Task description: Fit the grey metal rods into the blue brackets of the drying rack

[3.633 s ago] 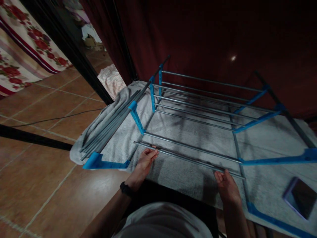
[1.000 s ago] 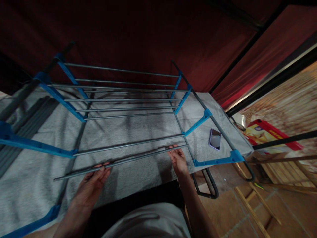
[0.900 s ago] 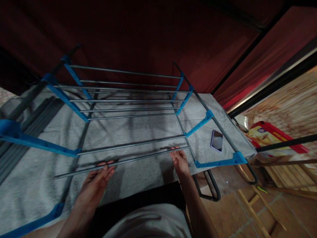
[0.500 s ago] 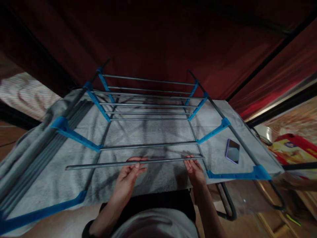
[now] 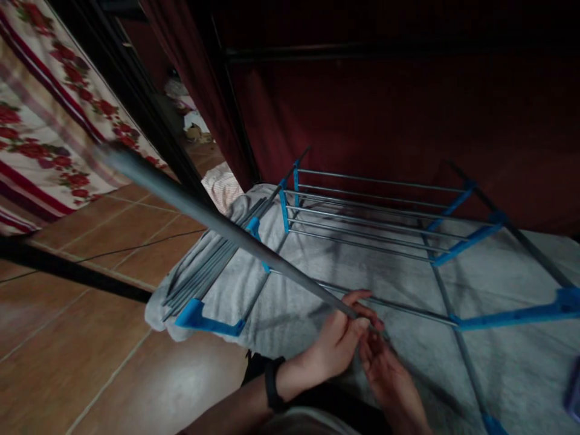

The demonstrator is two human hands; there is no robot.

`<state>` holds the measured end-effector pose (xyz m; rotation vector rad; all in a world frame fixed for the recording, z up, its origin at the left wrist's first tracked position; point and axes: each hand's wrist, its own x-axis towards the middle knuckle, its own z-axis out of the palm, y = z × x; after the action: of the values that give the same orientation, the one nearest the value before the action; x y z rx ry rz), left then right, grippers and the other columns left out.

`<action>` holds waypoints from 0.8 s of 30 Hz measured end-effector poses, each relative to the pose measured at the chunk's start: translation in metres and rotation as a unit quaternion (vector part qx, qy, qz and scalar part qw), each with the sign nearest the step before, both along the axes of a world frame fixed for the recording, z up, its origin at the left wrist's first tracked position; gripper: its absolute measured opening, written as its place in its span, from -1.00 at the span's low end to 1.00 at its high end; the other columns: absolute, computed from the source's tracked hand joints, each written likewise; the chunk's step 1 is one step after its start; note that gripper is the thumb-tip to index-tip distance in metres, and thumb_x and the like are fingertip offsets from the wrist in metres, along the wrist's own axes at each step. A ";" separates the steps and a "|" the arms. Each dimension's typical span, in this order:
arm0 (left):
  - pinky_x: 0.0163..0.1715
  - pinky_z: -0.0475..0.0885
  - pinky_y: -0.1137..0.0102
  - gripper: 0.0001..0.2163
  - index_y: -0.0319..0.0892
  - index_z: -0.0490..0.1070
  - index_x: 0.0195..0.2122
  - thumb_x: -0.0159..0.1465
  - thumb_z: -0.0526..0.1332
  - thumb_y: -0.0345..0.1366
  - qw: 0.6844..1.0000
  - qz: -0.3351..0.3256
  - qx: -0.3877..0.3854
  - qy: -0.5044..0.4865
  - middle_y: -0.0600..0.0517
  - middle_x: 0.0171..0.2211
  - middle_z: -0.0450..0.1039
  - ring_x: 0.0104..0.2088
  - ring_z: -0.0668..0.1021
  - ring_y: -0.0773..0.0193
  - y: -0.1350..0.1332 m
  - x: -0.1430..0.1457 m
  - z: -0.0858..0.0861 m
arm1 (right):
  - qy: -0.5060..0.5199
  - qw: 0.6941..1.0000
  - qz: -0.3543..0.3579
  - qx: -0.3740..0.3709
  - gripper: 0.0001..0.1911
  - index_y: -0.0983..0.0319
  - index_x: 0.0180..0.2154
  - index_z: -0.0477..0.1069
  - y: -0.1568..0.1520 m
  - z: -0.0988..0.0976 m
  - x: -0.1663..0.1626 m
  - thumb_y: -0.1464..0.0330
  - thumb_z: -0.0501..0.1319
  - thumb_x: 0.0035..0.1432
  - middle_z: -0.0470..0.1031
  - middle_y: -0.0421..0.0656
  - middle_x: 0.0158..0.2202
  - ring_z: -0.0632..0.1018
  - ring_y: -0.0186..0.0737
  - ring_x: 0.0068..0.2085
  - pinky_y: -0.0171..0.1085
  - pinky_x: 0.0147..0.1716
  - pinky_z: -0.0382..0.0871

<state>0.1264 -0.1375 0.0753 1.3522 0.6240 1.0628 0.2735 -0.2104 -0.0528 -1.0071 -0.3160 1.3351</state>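
A long grey metal rod (image 5: pixel 217 223) slants from the middle of the view up to the left, its far end raised towards me and blurred. My left hand (image 5: pixel 339 341), with a dark band on the wrist, is closed around its lower part. Just beside it, my right hand (image 5: pixel 387 371) has its fingers curled at the rod's near end, partly hidden by the left hand. Behind them lies a rack frame of grey tubes with blue plastic brackets (image 5: pixel 507 318). Several crossbars (image 5: pixel 362 214) span its far half, and one crossbar (image 5: pixel 408 308) runs just beyond my hands.
Several loose grey rods (image 5: pixel 211 269) lie bundled on the left of the grey cloth (image 5: pixel 312 338). A phone (image 5: pixel 573 393) shows at the right edge. Dark red curtain (image 5: pixel 385 115) hangs behind, a flowered cloth (image 5: pixel 58 121) at left, above tiled floor (image 5: pixel 90 356).
The view has turned left. The rod, level across the frame's front before, now tilts with its left end raised towards me, and my hands have come close together near its other end.
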 end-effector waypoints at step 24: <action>-0.07 0.47 0.24 -0.76 -0.03 0.64 0.00 0.38 0.22 -0.31 0.903 0.039 0.209 0.374 -0.10 -0.19 0.64 -0.19 0.63 0.04 0.043 -0.056 -0.037 | -0.013 0.990 -0.129 -0.062 -0.62 0.13 -0.14 0.59 0.014 0.045 0.037 0.23 0.52 -0.04 0.67 -0.14 -0.11 0.66 -0.19 -0.12 -0.23 -0.12 0.56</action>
<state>0.0705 -0.0942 0.0384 2.1618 1.0538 0.7302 0.3109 -0.1959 -0.0073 -1.1289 -0.1186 1.1177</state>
